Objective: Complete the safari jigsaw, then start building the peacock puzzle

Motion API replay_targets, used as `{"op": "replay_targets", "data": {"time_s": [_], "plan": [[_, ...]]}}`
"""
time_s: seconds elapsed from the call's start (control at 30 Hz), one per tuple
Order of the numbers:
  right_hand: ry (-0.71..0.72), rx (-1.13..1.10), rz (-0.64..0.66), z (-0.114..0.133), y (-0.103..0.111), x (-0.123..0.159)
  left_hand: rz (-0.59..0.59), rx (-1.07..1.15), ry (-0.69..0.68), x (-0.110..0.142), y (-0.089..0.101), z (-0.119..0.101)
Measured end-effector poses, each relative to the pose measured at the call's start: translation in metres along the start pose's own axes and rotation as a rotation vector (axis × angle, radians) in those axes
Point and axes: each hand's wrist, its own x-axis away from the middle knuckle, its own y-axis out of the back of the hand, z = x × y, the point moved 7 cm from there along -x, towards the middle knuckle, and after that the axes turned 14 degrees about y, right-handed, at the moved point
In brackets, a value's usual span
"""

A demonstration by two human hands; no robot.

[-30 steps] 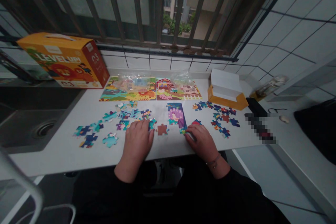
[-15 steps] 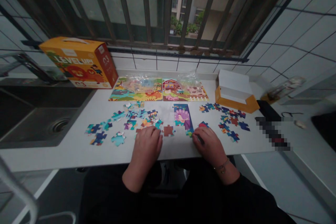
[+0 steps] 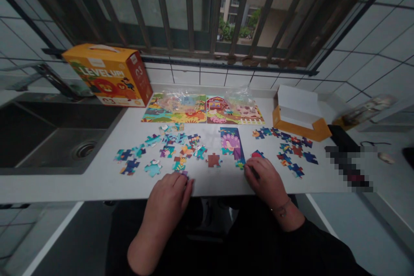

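My left hand [image 3: 168, 194] is near the counter's front edge, palm down with bent fingers closed at a purple puzzle piece [image 3: 183, 173], mostly hidden beneath them. Just beyond lies a teal and orange puzzle piece [image 3: 179, 164]. Curled fingers of my right hand [image 3: 267, 177] rest on the counter beside the lower corner of a partly joined peacock puzzle [image 3: 230, 143]; what they may hold is hidden. A red and blue puzzle piece [image 3: 258, 155] shows just past its knuckles. Between the hands lies a brown puzzle piece [image 3: 213, 161].
Loose pieces [image 3: 174, 138] spread on the left, and more pieces [image 3: 297, 150] on the right. Behind are two picture boards [image 3: 181, 114] under clear plastic, an orange carton [image 3: 113, 77] and an opened box [image 3: 299, 114]. A sink [image 3: 58, 151] borders the counter's left.
My left hand has drawn back toward the counter's front edge, uncovering the teal and orange piece. My right hand stays beside the peacock puzzle. The whole view has shifted slightly.
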Motion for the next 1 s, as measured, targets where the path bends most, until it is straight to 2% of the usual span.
{"op": "replay_targets", "data": {"time_s": [0.07,0.17,0.3,0.4,0.53,0.67,0.8,1.0], "plan": [[-0.003,0.004,-0.004,0.000,0.001,0.000,0.019,0.012,0.007,0.004,-0.002,0.004],[-0.006,-0.001,-0.002,0.000,0.001,-0.001,-0.016,0.052,0.005,0.011,-0.004,0.005],[0.002,0.007,-0.005,0.002,0.001,-0.002,-0.039,0.068,0.011,0.012,0.002,0.007],[0.000,0.011,-0.019,0.003,0.003,-0.003,-0.057,0.051,0.070,-0.007,0.010,0.021],[-0.003,0.018,-0.057,0.004,0.007,-0.003,-0.102,-0.024,0.197,-0.051,0.013,0.058],[-0.008,0.026,-0.108,0.004,0.012,-0.001,0.028,-0.081,0.249,-0.085,-0.004,0.087],[-0.013,0.040,-0.108,0.004,0.012,-0.001,0.090,-0.106,0.256,-0.095,-0.012,0.102],[-0.008,0.048,-0.110,0.003,0.012,0.000,0.102,-0.121,0.255,-0.092,-0.007,0.111]]}}
